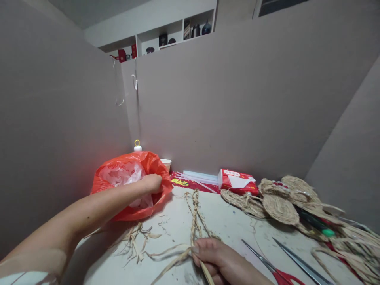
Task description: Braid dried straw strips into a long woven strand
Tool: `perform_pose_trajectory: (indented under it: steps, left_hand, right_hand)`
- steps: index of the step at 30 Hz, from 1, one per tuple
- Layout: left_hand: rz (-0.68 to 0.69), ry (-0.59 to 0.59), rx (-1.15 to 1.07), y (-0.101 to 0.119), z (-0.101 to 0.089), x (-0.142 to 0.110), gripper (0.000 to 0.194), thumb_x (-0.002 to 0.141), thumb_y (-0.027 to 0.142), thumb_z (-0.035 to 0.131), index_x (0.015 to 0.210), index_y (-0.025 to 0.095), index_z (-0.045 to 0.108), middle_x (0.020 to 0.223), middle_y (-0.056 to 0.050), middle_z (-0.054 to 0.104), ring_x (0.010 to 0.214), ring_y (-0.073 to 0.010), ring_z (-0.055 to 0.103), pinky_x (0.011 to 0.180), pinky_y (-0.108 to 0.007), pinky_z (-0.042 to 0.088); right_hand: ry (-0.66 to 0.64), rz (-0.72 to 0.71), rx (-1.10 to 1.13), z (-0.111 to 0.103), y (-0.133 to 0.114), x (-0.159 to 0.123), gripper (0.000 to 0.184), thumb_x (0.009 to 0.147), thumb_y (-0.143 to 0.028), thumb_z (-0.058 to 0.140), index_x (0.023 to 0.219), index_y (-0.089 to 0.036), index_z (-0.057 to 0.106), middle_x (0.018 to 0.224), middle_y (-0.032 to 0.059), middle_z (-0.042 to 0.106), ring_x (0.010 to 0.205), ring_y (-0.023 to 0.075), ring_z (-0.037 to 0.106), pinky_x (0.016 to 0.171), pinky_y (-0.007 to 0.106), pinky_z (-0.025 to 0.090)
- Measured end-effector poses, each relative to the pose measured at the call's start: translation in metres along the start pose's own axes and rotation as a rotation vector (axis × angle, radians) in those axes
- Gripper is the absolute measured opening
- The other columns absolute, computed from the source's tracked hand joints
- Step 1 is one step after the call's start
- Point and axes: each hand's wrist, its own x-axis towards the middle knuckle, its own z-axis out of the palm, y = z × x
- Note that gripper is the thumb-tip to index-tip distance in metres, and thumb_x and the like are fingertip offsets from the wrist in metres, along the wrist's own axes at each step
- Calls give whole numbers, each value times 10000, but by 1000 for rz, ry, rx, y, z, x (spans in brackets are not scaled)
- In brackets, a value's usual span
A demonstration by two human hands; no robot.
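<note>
My left hand (152, 183) reaches over the opening of a red plastic bag (118, 163) with crumpled white plastic inside. Its fingers are tucked down and hidden, so what they grip, if anything, does not show. At the front of the table, my right hand (212, 255) is closed, thumb and fingers pinching a braid of straw-coloured plant fibre (194, 213). The braid stretches away from me, and loose flat strands (170, 261) spread to the left of the pinch. Others pass under my fingers toward me.
Fibre scraps (138, 241) lie on the white tabletop (97, 257). On the right are red-handled scissors (267, 263), long metal blades (297, 259) and coiled woven pieces (280, 208). A tissue pack (237, 182), pale sticks (202, 177) and a cup (166, 163) stand along the grey partition (222, 99).
</note>
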Motion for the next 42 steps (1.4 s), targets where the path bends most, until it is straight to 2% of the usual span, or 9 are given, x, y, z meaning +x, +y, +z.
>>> perform_pose_trajectory:
  steps: [4,6,9,14,18,21,28,36,42]
  left_hand:
    - [-122,5,41,4,-11,-5,328,874,341,537,1136,143,552,1125,-84,573,960,-199,581,811,-394,507]
    - [-139,13,7,9,-28,-17,239,856,302,555,973,98,595,909,-79,627,791,-183,617,707,-355,522]
    - [-121,31,-98,19,-57,-46,123,831,226,534,776,117,547,631,-28,598,543,-135,589,556,-293,499]
    - [-36,5,-378,33,-79,-103,167,763,300,612,755,152,537,604,6,593,485,-93,541,486,-229,441]
    - [16,1,-495,33,-64,-133,197,760,339,630,714,174,533,432,76,429,349,-46,360,381,-189,268]
    - [22,-26,-563,31,-45,-144,224,772,358,627,718,176,508,450,83,414,355,-31,299,380,-188,195]
    - [-36,-209,-825,23,-11,-161,265,774,378,648,881,150,564,660,-2,615,528,-71,529,525,-203,380]
    - [-91,-237,-987,27,7,-164,322,725,275,719,997,138,615,820,-64,683,663,-85,579,612,-200,415]
    - [-83,-315,-1087,45,20,-155,340,679,218,739,991,171,612,863,-24,664,483,-46,548,501,-188,413]
  right_hand:
    - [-3,-9,-2,-2,2,0,219,758,-305,570,624,-177,453,419,-119,228,332,13,101,342,181,12]
    - [-2,-18,-3,-3,3,0,210,756,-304,570,630,-179,457,422,-120,223,336,17,97,337,185,9]
    - [12,-25,-12,-3,4,1,191,755,-283,560,632,-180,456,417,-121,217,336,19,92,338,189,2]
    - [-16,-20,-4,0,1,1,231,756,-282,558,604,-186,413,414,-124,204,329,13,80,345,191,-6]
    - [-26,-17,19,0,0,0,241,740,-276,586,610,-191,402,422,-128,191,347,16,60,351,190,-12]
    - [-6,-4,36,-2,1,-1,206,744,-289,580,632,-183,444,425,-125,201,352,18,70,354,188,-4]
    - [-44,-14,66,-3,1,-2,240,745,-297,605,623,-181,435,438,-124,203,368,20,66,345,186,6]
    - [-38,-11,52,-3,1,-1,231,746,-305,607,636,-180,446,439,-124,214,374,23,65,342,184,11]
    - [-36,-33,49,-2,2,-1,224,759,-302,593,641,-181,446,438,-124,223,365,23,78,337,182,19]
